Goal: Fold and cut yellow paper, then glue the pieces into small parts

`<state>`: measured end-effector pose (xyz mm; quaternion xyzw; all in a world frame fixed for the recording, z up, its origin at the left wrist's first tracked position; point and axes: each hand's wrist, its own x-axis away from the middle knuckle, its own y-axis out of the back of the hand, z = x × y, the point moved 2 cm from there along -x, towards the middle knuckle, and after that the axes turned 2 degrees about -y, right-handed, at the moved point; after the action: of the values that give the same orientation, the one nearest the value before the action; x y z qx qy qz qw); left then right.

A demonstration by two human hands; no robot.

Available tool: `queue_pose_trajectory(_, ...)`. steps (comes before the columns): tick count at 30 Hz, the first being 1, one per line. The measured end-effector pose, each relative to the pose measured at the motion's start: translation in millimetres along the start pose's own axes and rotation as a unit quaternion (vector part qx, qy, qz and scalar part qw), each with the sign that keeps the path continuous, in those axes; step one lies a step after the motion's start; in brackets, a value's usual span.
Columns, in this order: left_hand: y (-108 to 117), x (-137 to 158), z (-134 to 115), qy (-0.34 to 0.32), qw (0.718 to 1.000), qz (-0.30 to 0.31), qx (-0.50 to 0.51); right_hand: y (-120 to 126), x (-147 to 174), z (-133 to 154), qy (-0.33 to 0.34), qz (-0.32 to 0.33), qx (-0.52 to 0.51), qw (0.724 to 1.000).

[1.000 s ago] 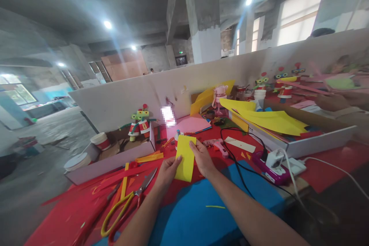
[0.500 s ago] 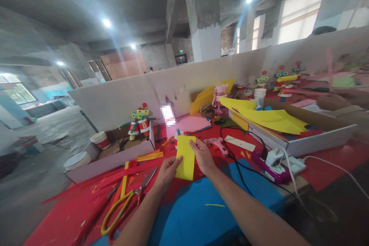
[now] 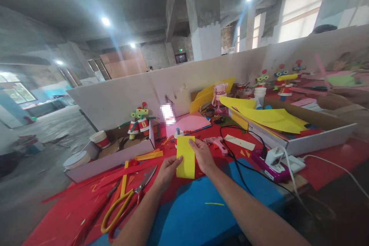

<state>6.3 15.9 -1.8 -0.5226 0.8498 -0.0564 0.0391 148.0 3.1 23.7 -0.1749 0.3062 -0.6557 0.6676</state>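
Note:
A yellow rectangular sheet [image 3: 186,161], like craft foam or card, is held upright between both hands above the table. My left hand [image 3: 167,171] pinches its left edge, thumb on the front face. My right hand [image 3: 202,155] grips the upper right edge, also with the thumb in front; the fingers behind the sheet are hidden. Scissors [image 3: 134,192] with one yellow and one red handle lie left of my left forearm. Just behind the sheet stands a small white-and-red cup piece [image 3: 178,132], partly covered. A pink glue gun [image 3: 217,145] lies right of my right hand.
Cup robot figures [image 3: 142,119] stand in a white box [image 3: 115,161] at left. Another box [image 3: 323,138] with yellow sheets is at right. A purple power strip [image 3: 272,169] trails cables. A blue mat [image 3: 184,215] lies in front; a white partition [image 3: 121,92] rises behind.
The yellow sheet has turned very slightly more upright in my hands. Both hands keep their hold and nearly the same place.

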Motion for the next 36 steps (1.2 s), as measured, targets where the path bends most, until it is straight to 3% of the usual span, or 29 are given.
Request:
queue_pose_trajectory(6,-9.6,6.2,-11.8,0.002,1.0,-0.006,-0.014,-2.1,0.5,3.9,-0.006,-0.014,-0.008,1.0)
queue_pose_trajectory(10,-14.7,14.4,-28.4,-0.039,0.994,-0.012,-0.1,7.3,-5.9,9.5,0.026,-0.06,-0.04,0.997)
queue_pose_trajectory(14,-10.3,15.3,-38.6,-0.111,0.961,-0.034,-0.252,26.9,-16.9,12.2,0.057,-0.134,-0.073,0.987)
queue_pose_trajectory(17,-10.0,14.7,-42.4,-0.15,0.939,-0.028,-0.308,41.5,-24.6,10.6,0.062,-0.172,-0.102,0.978)
queue_pose_trajectory(23,-13.4,14.1,-38.7,-0.119,0.961,0.031,-0.248,56.0,-32.2,5.8,0.047,-0.201,-0.131,0.97)
queue_pose_trajectory(27,-3.5,11.3,-33.5,-0.062,0.978,0.0,-0.201,52.2,-30.9,6.9,0.047,-0.192,-0.141,0.97)
queue_pose_trajectory(30,5.8,10.2,-36.2,-0.057,0.985,-0.012,-0.161,47.8,-28.4,9.2,0.051,-0.179,-0.12,0.975)
queue_pose_trajectory(36,24.5,10.8,-48.5,-0.063,0.99,-0.037,-0.118,52.5,-29.0,12.1,0.045,-0.163,0.018,0.985)
